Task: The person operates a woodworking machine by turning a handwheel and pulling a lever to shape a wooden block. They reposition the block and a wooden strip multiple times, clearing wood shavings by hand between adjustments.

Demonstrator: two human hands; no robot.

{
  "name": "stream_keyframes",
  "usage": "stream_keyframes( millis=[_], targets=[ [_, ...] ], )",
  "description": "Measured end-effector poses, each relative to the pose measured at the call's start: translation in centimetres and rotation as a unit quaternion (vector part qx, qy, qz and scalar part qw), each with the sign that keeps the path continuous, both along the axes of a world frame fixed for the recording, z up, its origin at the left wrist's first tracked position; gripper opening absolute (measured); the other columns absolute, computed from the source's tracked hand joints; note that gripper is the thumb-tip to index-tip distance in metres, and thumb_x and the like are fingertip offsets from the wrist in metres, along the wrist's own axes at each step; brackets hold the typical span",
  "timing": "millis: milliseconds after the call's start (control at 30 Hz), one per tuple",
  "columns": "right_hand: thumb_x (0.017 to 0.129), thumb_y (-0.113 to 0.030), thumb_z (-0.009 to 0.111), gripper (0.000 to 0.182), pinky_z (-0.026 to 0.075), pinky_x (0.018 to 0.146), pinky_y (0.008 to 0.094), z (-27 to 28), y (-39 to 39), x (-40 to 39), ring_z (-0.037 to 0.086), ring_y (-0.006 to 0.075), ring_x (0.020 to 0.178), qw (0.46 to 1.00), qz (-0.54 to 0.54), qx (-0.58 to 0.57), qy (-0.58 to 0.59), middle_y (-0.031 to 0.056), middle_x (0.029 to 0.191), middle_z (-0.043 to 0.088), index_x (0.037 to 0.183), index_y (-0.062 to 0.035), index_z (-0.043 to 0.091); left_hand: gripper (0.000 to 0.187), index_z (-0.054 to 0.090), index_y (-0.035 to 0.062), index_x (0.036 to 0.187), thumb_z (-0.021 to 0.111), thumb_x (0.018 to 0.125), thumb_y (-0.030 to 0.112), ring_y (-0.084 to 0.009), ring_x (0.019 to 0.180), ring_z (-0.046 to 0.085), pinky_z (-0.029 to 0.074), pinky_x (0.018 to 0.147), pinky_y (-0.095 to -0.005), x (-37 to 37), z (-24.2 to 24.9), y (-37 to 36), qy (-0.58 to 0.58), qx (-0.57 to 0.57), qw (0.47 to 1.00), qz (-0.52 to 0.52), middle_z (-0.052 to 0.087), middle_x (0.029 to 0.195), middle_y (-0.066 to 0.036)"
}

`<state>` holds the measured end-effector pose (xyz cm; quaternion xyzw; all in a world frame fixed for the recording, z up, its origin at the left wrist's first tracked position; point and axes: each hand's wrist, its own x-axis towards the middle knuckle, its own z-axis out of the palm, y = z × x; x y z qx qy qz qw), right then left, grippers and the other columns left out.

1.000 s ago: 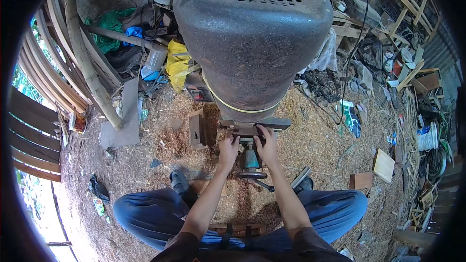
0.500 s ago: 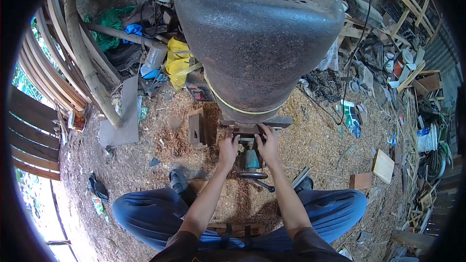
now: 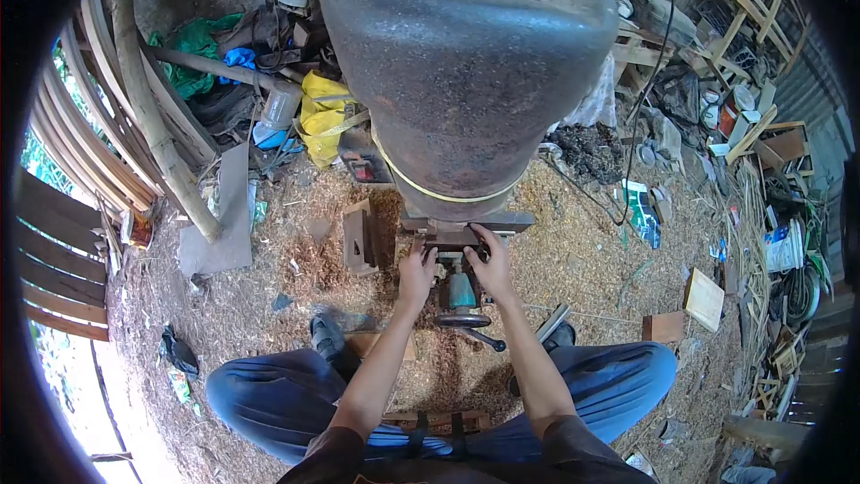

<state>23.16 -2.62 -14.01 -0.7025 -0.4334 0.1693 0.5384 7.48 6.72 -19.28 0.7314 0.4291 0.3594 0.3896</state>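
A dark wooden block [image 3: 453,238] sits on the small table beneath the machine's large, worn metal housing [image 3: 470,81]. My left hand [image 3: 416,280] grips the block's left end, thumb at the front edge and fingers curled. At its right end, my right hand [image 3: 492,272] holds it the same way, index finger along the top. Between my wrists are a green-painted support [image 3: 461,290] and a handwheel [image 3: 463,321] with a crank handle [image 3: 485,339]. The housing hides whatever is directly above the block.
Wood shavings [image 3: 573,278] cover the ground. Left of the machine stands a slotted wooden piece [image 3: 360,237]; a yellow sack [image 3: 322,116] lies behind. Wood offcuts [image 3: 662,327] lie at the right, and a black cable [image 3: 638,112] hangs beside the housing.
The wooden block's top shows a little more now, and my right fingers have shifted slightly on it. The whole view has moved slightly; both hands stay at the block.
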Motion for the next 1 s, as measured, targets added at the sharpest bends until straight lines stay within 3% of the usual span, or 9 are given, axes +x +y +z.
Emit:
stream_keyframes(
  millis=[67,167,233,333,400,500,767,933,1000],
  targets=[
    [0.088,-0.011,0.072,0.049,0.047,0.103,0.0418,0.2,-0.4,-0.1,0.060,0.0337,0.118,1.000,0.020,-0.008,0.001,0.0199,0.126,0.063,0.135,-0.0036,0.059,0.031,0.059,-0.0008,0.124,0.067,0.096,0.010,-0.0404,0.076,0.072,0.055,0.064,-0.0451,-0.6,1.7,-0.1,-0.004,-0.006,1.000,-0.008,0.072,0.080,-0.020],
    [0.093,-0.017,0.069,0.048,0.045,0.106,0.0425,0.7,-2.8,-0.3,0.060,0.0336,0.121,0.998,-0.038,0.028,0.036,0.0199,0.130,0.063,0.138,-0.0034,0.058,0.036,0.058,-0.0010,0.127,0.068,0.094,0.009,-0.0387,0.092,0.072,0.056,0.078,-0.0441,-1.0,5.6,-1.8,0.046,-0.083,0.995,0.004,0.073,0.097,-0.021],
    [0.097,-0.018,0.066,0.044,0.048,0.100,0.0412,0.1,-5.2,0.6,0.062,0.0315,0.116,0.994,-0.103,0.010,0.016,0.0185,0.130,0.064,0.138,-0.0029,0.058,0.039,0.058,-0.0005,0.129,0.068,0.093,0.006,-0.0389,0.112,0.065,0.051,0.096,-0.0440,-0.6,6.2,-3.0,0.023,0.134,0.989,0.056,0.067,0.121,-0.023],
    [0.098,-0.016,0.064,0.041,0.051,0.094,0.0389,-2.1,-9.3,2.0,0.063,0.0293,0.112,0.987,-0.157,-0.014,-0.010,0.0176,0.129,0.064,0.137,-0.0034,0.059,0.038,0.060,-0.0009,0.128,0.070,0.092,0.005,-0.0359,0.126,0.058,0.045,0.108,-0.0433,0.5,10.1,-6.6,0.000,0.105,0.994,0.023,0.061,0.133,-0.021],
    [0.099,-0.015,0.062,0.038,0.053,0.088,0.0371,-3.5,-12.4,3.0,0.064,0.0279,0.107,0.982,-0.178,-0.013,-0.067,0.0174,0.127,0.065,0.135,-0.0039,0.060,0.035,0.062,-0.0001,0.125,0.069,0.091,0.002,-0.0361,0.124,0.060,0.045,0.108,-0.0440,1.9,11.4,-9.3,-0.034,0.089,0.995,0.008,0.064,0.130,-0.019],
    [0.096,-0.014,0.060,0.039,0.044,0.104,0.0478,-4.9,-16.4,3.6,0.056,0.0420,0.120,0.972,-0.215,-0.094,-0.026,0.0228,0.126,0.061,0.134,-0.0050,0.059,0.031,0.066,0.0042,0.118,0.068,0.088,0.001,-0.0326,0.118,0.062,0.045,0.104,-0.0446,3.8,10.8,-13.3,-0.024,0.187,0.977,-0.104,0.067,0.126,-0.013],
    [0.091,-0.012,0.064,0.038,0.043,0.105,0.0474,-8.6,-20.0,6.4,0.055,0.0417,0.120,0.959,-0.230,-0.163,-0.033,0.0237,0.124,0.062,0.128,-0.0046,0.062,0.025,0.067,0.0065,0.116,0.065,0.091,0.005,-0.0315,0.115,0.063,0.044,0.105,-0.0462,8.7,8.2,-15.7,0.035,0.099,0.968,-0.227,0.068,0.123,-0.012],
    [0.086,-0.012,0.067,0.031,0.040,0.108,0.0499,-10.6,-18.5,7.1,0.056,0.0394,0.119,0.948,-0.090,-0.297,-0.068,0.0230,0.122,0.064,0.116,-0.0053,0.069,0.025,0.066,0.0061,0.118,0.060,0.094,0.006,-0.0318,0.114,0.064,0.045,0.103,-0.0443,10.0,5.8,-15.6,0.076,0.107,0.962,-0.239,0.069,0.120,-0.013],
    [0.085,-0.012,0.068,0.042,0.033,0.115,0.0531,-12.5,-18.2,6.9,0.053,0.0390,0.127,0.915,-0.063,-0.382,-0.111,0.0221,0.132,0.061,0.127,-0.0079,0.064,0.024,0.067,0.0048,0.117,0.061,0.094,0.006,-0.0345,0.112,0.064,0.046,0.101,-0.0448,10.4,4.8,-15.8,0.076,0.100,0.963,-0.240,0.070,0.118,-0.015]
  ],
)
